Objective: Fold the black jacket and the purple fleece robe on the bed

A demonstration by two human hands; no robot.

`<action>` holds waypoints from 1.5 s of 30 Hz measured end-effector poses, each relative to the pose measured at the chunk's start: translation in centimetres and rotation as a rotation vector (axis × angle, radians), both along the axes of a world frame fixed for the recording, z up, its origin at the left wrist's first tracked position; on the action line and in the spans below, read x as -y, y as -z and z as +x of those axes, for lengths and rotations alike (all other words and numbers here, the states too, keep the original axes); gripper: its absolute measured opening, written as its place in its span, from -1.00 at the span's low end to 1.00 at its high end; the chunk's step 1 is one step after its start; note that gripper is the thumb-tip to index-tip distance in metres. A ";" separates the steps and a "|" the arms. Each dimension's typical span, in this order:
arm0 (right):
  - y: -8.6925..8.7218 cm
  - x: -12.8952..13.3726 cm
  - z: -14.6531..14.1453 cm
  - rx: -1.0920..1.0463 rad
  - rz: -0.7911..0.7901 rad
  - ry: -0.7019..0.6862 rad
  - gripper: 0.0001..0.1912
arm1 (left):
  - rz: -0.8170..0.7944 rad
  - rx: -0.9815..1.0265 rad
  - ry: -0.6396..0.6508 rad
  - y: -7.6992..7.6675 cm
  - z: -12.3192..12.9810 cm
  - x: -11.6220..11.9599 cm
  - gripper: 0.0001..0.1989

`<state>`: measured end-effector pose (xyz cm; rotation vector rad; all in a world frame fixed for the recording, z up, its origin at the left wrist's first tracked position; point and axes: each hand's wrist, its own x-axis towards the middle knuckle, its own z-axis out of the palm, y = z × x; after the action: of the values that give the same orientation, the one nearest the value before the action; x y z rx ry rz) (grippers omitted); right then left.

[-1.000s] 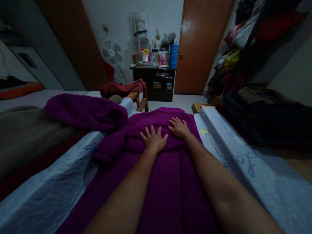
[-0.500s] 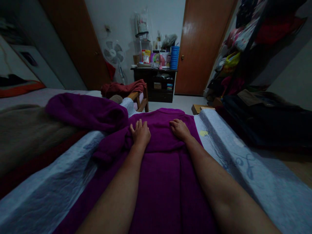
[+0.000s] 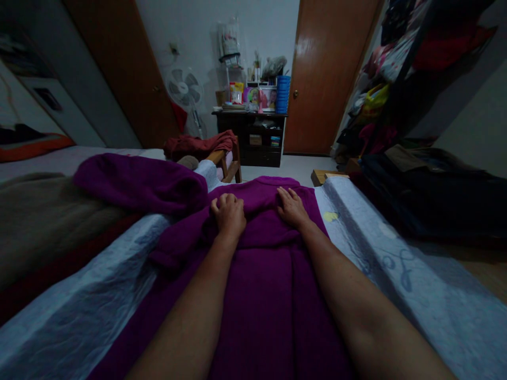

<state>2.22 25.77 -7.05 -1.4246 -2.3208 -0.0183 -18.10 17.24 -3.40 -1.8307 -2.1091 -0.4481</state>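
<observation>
A long purple garment (image 3: 257, 295) lies spread over the light blue blanket (image 3: 431, 301), its neck end away from me and one sleeve (image 3: 178, 240) folded at the left. My left hand (image 3: 230, 214) rests on its upper part with the fingers curled into the cloth. To the right, my right hand (image 3: 292, 207) lies on the same garment near the shoulder, fingers stretched out and pressed flat. A crosswise fold runs through the cloth just below both hands.
At the left lie a bunched purple cloth (image 3: 138, 182) and a grey-brown blanket (image 3: 47, 221). Folded dark clothes (image 3: 443, 195) are stacked at the right. Beyond the bed stand a wooden chair (image 3: 233, 163) with a red cloth, a black cabinet (image 3: 253, 140) and a fan (image 3: 185, 87).
My right hand's fingers have straightened and reach slightly farther forward on the garment. My left hand's fingers have curled more, with the hand in nearly the same place.
</observation>
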 end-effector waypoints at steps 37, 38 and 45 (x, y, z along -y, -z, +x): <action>-1.2 1.1 0.1 -0.089 0.038 0.133 -0.72 | -0.119 0.137 0.051 -2.7 -0.2 0.3 -0.72; -1.1 0.9 0.1 -0.097 0.039 0.133 -0.72 | -0.111 0.131 0.037 -2.8 -0.5 0.3 -0.75; -0.5 0.1 0.4 -0.190 0.063 0.098 -0.70 | -0.095 0.120 -0.015 -3.0 -1.6 0.3 -0.74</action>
<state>2.63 25.71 -6.52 -1.4420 -2.0786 0.0147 -19.74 16.95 -0.40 -1.8812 -2.2583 -0.4721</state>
